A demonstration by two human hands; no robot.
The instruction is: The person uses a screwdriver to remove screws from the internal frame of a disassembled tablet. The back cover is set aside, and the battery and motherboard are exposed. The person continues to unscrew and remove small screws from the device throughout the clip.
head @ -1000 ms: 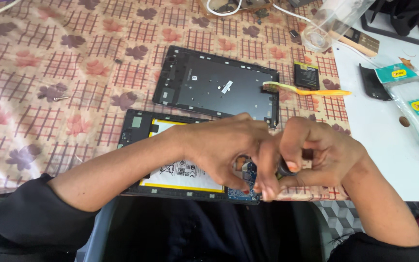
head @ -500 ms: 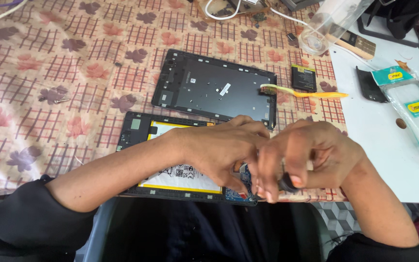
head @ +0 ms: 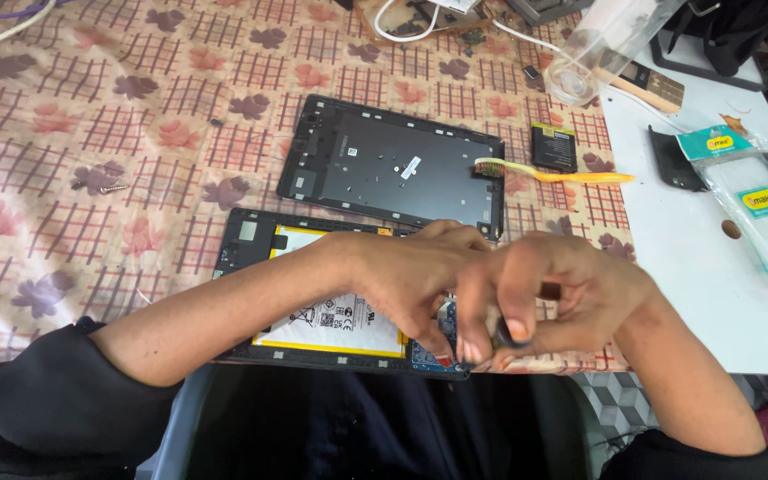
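An opened tablet (head: pixel 331 302) is laid at the near edge of the counter (head: pixel 91 151), which is covered with a flowered, checked cloth. Its white-and-yellow battery (head: pixel 335 322) is exposed, and a strip of blue circuit board (head: pixel 428 354) is seen at its right end. Both hands are brought together over that right end. The left hand (head: pixel 415 280) is curled, its fingertips pressed down at the board; whether anything is pinched between them cannot be told. The right hand (head: pixel 562 298) is closed around a small dark object (head: pixel 508 333) — held between thumb and fingers, its kind too blurred to be made out. The two hands are touching one another at the fingers.

Just beyond the tablet, its detached dark back cover (head: pixel 393 169) is laid flat, inner face up. A yellow toothbrush (head: pixel 548 173) is rested with its bristled head on the cover's right edge and its handle stretched to the right. A small black battery (head: pixel 554 148) is placed just above the brush. Farther right, on a white surface (head: pixel 695 267), a clear packet with teal labels (head: pixel 757 213) and a black plastic piece (head: pixel 673 160) are seen — well apart from the hands. A loose screw (head: pixel 111 188) is lying on the cloth at the left.
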